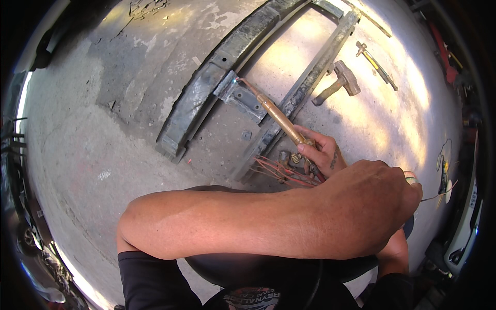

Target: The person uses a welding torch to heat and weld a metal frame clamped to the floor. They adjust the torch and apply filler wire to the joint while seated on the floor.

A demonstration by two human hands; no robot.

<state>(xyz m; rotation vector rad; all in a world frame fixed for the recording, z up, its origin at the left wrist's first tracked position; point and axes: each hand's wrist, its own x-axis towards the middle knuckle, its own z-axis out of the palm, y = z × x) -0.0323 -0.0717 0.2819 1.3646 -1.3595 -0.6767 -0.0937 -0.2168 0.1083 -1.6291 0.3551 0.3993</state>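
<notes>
Gripping a brass torch (274, 114), the right hand (323, 153) is closed around its handle; the tip touches a bracket (240, 95) on the metal frame (217, 72). The left hand (367, 199) crosses in front, curled around a small pale object (411, 178). A hammer (338, 81) lies nearby on the floor (103, 155).

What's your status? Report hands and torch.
Right hand grips brass torch, tip at steel frame. Left hand fisted, crossing over. Hammer beyond frame.

Torch (276, 114) brass-gold — hoses (281, 174) red — frame (206, 85) dark grey.
</notes>
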